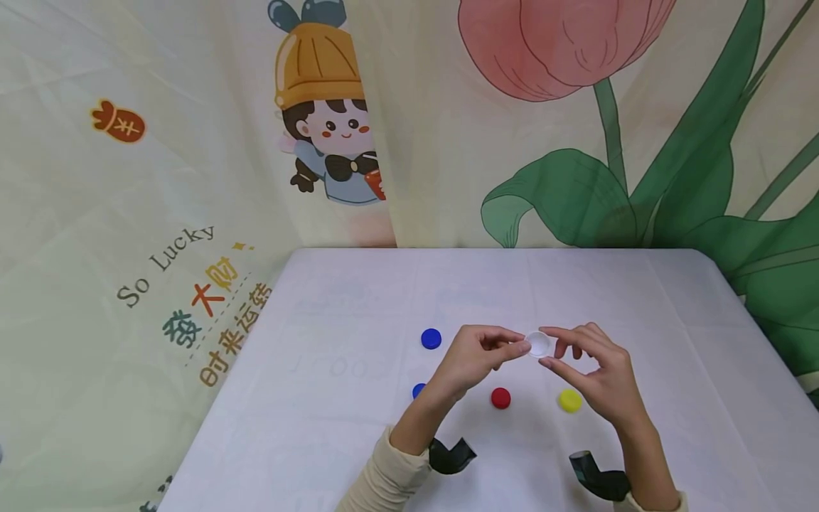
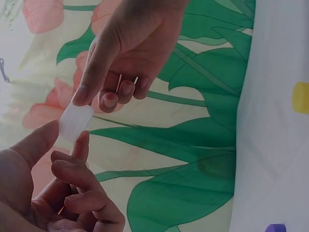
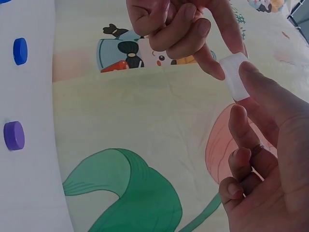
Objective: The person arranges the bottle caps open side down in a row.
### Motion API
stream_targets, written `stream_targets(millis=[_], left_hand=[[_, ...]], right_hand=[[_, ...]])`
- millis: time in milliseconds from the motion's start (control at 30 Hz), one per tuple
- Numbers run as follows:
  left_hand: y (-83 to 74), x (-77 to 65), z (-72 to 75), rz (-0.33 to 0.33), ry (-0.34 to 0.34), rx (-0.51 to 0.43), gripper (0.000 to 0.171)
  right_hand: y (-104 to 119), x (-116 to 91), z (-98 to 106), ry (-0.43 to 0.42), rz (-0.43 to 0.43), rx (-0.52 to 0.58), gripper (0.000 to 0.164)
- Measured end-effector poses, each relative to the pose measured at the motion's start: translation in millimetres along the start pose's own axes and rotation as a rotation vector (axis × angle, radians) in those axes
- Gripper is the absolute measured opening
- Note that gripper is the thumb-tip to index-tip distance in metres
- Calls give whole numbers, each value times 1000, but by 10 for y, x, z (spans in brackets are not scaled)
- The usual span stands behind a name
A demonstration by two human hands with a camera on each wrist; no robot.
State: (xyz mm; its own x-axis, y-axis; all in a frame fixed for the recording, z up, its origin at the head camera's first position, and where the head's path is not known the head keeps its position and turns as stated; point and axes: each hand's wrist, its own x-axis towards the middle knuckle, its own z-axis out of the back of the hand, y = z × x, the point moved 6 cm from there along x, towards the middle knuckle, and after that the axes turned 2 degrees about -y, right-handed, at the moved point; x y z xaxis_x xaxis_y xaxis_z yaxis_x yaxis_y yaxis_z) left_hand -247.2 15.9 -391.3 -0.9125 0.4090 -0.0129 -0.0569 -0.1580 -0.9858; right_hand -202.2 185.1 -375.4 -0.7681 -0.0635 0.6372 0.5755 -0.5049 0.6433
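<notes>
A white bottle cap (image 1: 539, 345), its hollow inside facing the head camera, is held up between both hands above the table. My left hand (image 1: 476, 355) pinches its left edge between thumb and fingertip. From the other side my right hand (image 1: 604, 373) grips the rim, thumb below and index finger above. In the left wrist view the cap's ribbed side (image 2: 76, 123) shows between the fingertips of both hands. The right wrist view shows the same white cap (image 3: 235, 76) with a thumb lying over part of it. The remaining fingers of both hands are bent and hold nothing.
On the white table (image 1: 307, 427) lie a blue cap (image 1: 431, 338), a second blue cap (image 1: 419, 390) partly hidden by the left forearm, a red cap (image 1: 501, 398) and a yellow cap (image 1: 570, 400). A printed curtain (image 1: 422, 142) hangs behind the table.
</notes>
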Motion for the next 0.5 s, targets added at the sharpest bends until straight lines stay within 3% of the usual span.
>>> stream_targets(millis=[500], left_hand=[[-6,24,10,-14,-12,-19,18]], right_hand=[[-16,12,-6,-12,6,5,47]])
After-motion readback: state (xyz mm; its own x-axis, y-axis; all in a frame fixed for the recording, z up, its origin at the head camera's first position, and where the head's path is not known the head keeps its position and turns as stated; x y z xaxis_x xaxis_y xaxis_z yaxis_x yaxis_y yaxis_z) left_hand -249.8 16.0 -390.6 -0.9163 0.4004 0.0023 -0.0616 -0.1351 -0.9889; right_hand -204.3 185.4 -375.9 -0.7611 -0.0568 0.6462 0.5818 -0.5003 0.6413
